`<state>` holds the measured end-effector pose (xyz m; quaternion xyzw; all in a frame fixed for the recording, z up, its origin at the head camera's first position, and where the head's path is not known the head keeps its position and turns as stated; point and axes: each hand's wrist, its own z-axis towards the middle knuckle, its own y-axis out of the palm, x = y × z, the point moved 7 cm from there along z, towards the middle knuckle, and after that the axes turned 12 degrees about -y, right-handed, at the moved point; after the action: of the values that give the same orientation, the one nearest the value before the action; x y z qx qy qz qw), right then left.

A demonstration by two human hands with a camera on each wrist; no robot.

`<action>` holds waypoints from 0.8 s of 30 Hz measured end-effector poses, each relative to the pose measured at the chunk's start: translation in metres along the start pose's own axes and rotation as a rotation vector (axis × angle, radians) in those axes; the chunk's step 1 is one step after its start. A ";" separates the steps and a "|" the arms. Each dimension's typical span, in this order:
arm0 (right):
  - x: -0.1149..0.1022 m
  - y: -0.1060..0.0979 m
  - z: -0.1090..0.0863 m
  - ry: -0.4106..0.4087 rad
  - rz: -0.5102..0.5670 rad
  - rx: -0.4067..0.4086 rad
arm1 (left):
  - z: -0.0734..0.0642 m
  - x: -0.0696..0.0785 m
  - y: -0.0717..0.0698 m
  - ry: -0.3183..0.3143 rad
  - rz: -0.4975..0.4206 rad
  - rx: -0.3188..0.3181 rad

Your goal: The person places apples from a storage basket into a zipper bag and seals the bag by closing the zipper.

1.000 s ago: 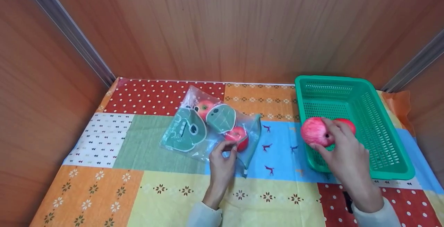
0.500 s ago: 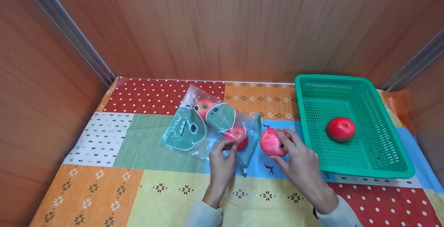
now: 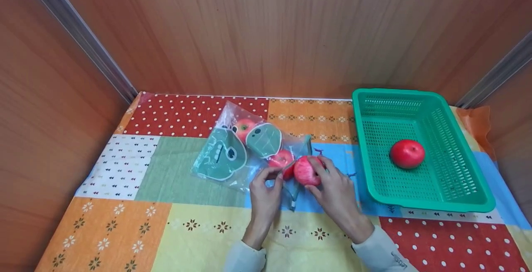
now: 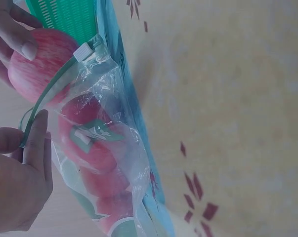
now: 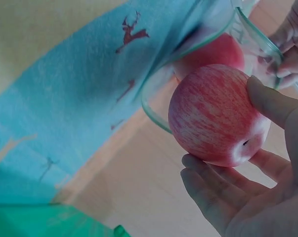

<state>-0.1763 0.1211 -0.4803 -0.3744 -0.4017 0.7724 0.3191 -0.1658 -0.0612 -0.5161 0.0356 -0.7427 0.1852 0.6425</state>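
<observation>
A clear zip bag (image 3: 253, 172) with green dinosaur prints lies on the cloth, apples inside it. One bagged apple (image 3: 244, 128) shows near its far end, another (image 3: 281, 158) close to the mouth. My left hand (image 3: 265, 195) pinches the green-edged rim of the bag between thumb and fingers, which holds the mouth apart. In my right hand (image 3: 338, 193) is a pink-red apple (image 5: 218, 116), gripped by thumb and fingertips right at the open mouth. The right wrist view shows a bagged apple (image 5: 218, 54) just beyond it.
A green plastic basket (image 3: 424, 206) stands on the right with a single red apple (image 3: 407, 154) in it. Patchwork cloth (image 3: 199, 238) covers the table. Wooden panels (image 3: 266, 35) rise behind and at both sides.
My right hand has carried the pink-red apple leftward from above the basket to the bag's mouth. The left hand has stayed on the bag's rim.
</observation>
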 end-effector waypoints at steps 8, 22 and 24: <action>-0.001 0.010 0.006 0.000 -0.018 -0.001 | -0.001 0.000 0.001 0.049 -0.022 0.015; -0.009 0.025 0.017 -0.056 0.006 0.012 | -0.003 0.002 0.003 0.032 -0.038 0.005; -0.010 0.028 0.018 -0.055 0.019 0.003 | -0.003 0.002 0.003 0.029 -0.042 0.005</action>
<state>-0.1916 0.0933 -0.4943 -0.3563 -0.4054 0.7861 0.3012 -0.1639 -0.0571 -0.5148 0.0500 -0.7319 0.1739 0.6569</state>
